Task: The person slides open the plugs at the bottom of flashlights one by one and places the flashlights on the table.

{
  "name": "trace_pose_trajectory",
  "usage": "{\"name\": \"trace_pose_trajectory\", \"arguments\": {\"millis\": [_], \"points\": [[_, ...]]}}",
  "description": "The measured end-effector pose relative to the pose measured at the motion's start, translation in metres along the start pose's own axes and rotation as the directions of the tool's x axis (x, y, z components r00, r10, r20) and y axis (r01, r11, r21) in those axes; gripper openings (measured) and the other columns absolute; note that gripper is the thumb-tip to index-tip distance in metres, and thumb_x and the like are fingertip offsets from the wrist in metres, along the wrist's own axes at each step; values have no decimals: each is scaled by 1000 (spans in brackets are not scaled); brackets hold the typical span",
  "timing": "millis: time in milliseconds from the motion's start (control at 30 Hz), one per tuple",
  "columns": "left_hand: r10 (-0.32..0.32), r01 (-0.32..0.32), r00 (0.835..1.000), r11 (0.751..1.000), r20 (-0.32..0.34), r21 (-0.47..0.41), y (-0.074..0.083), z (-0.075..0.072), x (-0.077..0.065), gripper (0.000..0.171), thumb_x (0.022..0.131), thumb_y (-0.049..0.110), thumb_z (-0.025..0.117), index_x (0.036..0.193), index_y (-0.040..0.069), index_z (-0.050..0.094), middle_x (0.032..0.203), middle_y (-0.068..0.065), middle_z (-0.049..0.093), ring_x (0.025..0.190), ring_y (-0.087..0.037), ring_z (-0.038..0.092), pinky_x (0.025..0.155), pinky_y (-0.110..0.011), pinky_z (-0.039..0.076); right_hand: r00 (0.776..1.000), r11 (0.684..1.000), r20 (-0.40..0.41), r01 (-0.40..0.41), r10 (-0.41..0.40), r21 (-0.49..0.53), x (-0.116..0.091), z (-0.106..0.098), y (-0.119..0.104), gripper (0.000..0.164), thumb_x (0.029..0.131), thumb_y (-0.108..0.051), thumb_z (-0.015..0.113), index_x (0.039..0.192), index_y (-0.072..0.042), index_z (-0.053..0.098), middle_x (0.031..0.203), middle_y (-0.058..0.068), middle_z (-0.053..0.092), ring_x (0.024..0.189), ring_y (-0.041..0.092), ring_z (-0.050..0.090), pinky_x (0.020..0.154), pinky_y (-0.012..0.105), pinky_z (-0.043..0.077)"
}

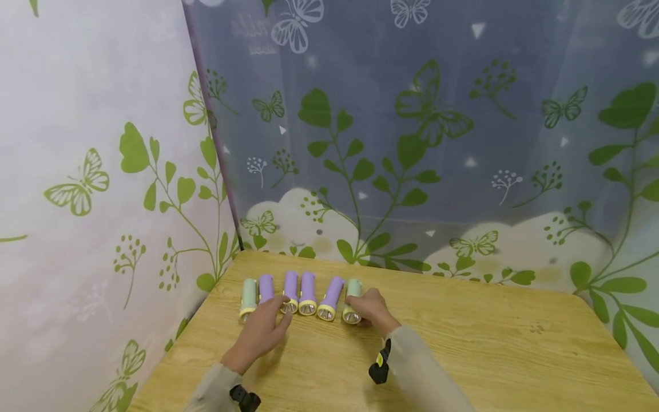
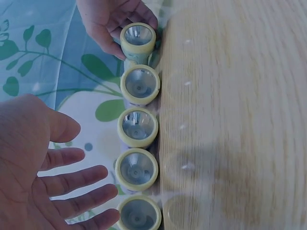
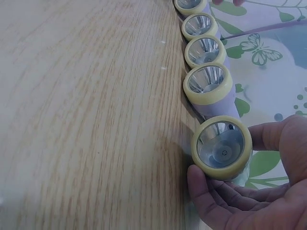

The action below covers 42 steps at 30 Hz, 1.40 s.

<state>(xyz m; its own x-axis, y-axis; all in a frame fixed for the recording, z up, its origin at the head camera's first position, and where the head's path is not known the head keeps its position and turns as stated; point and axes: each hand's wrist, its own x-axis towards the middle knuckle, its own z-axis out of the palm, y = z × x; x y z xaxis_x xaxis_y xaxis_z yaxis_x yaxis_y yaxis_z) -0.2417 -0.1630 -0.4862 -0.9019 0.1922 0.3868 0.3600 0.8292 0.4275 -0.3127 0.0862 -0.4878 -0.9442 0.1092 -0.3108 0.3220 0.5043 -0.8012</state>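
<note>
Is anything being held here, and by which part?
The right hand grips the rightmost, pale green flashlight by its sides near the yellow-rimmed head; the left hand holds nothing.

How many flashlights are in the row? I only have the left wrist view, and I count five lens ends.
Observer: Six. The head view also shows a green flashlight at the row's left end, outside your picture.

Operator: Got it. And the body of the one right next to the held flashlight in the right hand? I mostly see its lens end.

Observer: In the head view, that purple flashlight lies slanted, its back end angled toward the right.
</note>
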Motion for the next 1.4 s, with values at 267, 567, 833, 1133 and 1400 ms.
{"name": "trace_pose_trajectory", "arguments": {"millis": [267,567,833,1133,1400], "points": [[21,-22,1000,999,-8,-28,3,4,7,28,90,23,53,115,11,55,107,-9,64,95,-24,61,78,-39,49,1000,1000,-1,23,-23,6,-1,-1,4,33,75,-32,66,81,-1,58,72,8,59,55,20,62,53,35,55],[-18,23,999,991,42,-132,12,6,15,32,88,22,57,119,13,54,107,-6,64,96,-20,61,78,-35,49,999,999,18,42,-42,3,-5,-10,7,32,77,-34,65,79,-2,63,75,9,61,59,18,59,57,36,54],[-34,55,993,981,112,-188,24,5,22,33,90,25,54,121,14,51,110,-9,62,100,-25,60,80,-37,49,998,998,23,64,-64,24,-9,-23,8,31,77,-35,64,75,-3,65,76,8,61,61,18,58,60,38,54],[-25,64,987,968,158,-243,33,11,30,37,91,30,50,126,18,43,111,-11,60,90,-18,60,72,-31,49,996,996,26,79,-80,36,-17,-36,14,33,79,-34,63,86,-2,64,82,10,63,66,18,59,62,39,54],[-28,96,976,946,218,-308,45,15,38,41,92,39,46,127,18,42,115,-12,57,95,-19,60,75,-31,49,993,992,19,118,-119,46,-25,-46,14,40,82,-32,61,104,1,61,95,15,63,73,19,61,61,38,54]]}}
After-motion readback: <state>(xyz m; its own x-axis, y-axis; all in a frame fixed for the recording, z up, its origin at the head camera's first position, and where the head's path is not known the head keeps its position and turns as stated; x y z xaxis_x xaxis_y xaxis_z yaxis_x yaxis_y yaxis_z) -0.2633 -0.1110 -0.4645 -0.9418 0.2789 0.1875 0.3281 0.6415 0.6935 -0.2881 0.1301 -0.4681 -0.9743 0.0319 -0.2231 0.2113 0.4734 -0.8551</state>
